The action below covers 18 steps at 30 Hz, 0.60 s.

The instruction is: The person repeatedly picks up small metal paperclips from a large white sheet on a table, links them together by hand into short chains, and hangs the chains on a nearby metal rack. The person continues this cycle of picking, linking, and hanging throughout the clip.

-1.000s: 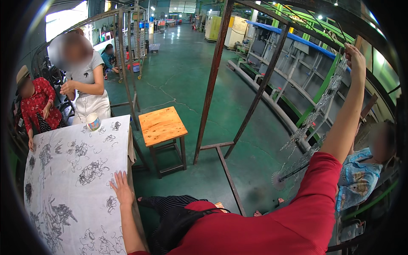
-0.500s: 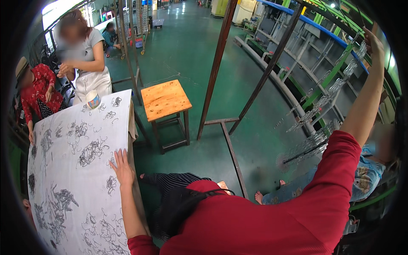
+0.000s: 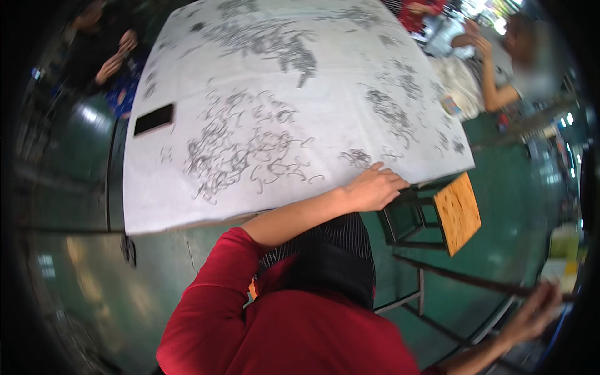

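Note:
My left hand (image 3: 375, 189) lies on the near edge of a table covered with white cloth (image 3: 334, 115), its fingers stretched out and nothing held. Right by its fingertips is a small cluster of thin, dark, curved wire pieces (image 3: 356, 157). A larger spread of the same hook-like pieces (image 3: 222, 156) covers the cloth to the left, and another heap (image 3: 389, 112) lies beyond the hand. My right hand (image 3: 532, 317) is low at the far right, beside a dark metal bar (image 3: 465, 281). Motion blurs its fingers, so whether it holds anything is unclear.
A wooden-topped stool (image 3: 459, 214) stands by the table's right corner. On the cloth are a black phone (image 3: 154, 120) at left and a paper cup (image 3: 450, 105) at right. Co-workers' hands (image 3: 112, 62) show at far left; another person (image 3: 494, 75) stands at right.
My view has swung left over the table. My right hand, raised at hanging metal racks before, has come down to the lower right. My left hand stays on the table edge.

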{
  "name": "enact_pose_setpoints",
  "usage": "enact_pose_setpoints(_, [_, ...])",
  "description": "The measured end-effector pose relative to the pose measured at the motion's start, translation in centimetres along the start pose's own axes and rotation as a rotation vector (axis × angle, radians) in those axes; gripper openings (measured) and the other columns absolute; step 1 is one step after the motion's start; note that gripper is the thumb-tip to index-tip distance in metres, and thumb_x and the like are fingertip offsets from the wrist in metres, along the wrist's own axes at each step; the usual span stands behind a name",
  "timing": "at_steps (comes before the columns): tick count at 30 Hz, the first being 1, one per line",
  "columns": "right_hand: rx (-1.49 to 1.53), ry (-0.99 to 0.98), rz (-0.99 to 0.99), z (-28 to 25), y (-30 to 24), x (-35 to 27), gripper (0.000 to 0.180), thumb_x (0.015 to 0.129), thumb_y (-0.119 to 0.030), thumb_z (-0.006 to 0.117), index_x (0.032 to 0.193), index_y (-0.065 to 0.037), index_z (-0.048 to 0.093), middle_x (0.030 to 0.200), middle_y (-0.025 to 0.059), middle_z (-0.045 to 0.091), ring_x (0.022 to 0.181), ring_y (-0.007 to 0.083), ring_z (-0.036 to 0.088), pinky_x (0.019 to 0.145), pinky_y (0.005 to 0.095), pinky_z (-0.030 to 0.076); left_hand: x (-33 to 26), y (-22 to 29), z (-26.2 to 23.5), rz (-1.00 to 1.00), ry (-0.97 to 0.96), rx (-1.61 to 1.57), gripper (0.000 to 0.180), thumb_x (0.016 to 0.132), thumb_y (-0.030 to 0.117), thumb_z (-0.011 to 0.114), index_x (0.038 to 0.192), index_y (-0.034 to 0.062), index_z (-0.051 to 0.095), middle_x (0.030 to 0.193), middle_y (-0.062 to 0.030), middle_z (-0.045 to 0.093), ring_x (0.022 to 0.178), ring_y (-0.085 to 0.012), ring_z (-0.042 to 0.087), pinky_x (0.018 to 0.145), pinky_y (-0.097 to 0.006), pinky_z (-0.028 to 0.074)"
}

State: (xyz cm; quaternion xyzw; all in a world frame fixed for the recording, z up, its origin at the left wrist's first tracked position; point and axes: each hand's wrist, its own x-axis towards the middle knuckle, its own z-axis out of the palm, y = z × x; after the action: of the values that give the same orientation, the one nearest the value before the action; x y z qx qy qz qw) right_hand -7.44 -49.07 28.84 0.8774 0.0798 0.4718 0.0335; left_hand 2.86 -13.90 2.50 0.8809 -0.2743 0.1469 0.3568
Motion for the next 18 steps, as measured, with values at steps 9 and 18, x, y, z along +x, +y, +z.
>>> enact_pose_setpoints(9, [1.043, -1.165, -0.717, 24.0, -29.4, -0.8, 0.027, 0.084, -0.018, 0.063, 0.108, -0.007, 0.06, 0.096, 0.0131, 0.065, 0.088, 0.0322, 0.062, 0.075, 0.0418, 0.049, -12.1, 2.3, -7.8, -0.504, 0.432, -0.139, 0.022, 0.085, 0.003, 0.056, 0.105, 0.0037, 0.064, 0.095, -0.0114, 0.066, 0.09, -0.0278, 0.063, 0.083, -0.037, 0.048])
enact_pose_setpoints(18, [1.194, -1.079, -0.552, 34.1, -48.1, -2.5, 0.009, 0.082, -0.01, 0.061, 0.087, -0.009, 0.068, 0.089, 0.0102, 0.066, 0.082, 0.029, 0.064, 0.072, 0.04, 0.05, -21.5, 0.9, -9.5, -0.913, 1.026, -0.116, 0.019, 0.089, -0.002, 0.05, 0.101, -0.0034, 0.064, 0.085, -0.0102, 0.067, 0.076, -0.0136, 0.062, 0.069, -0.025, 0.049])
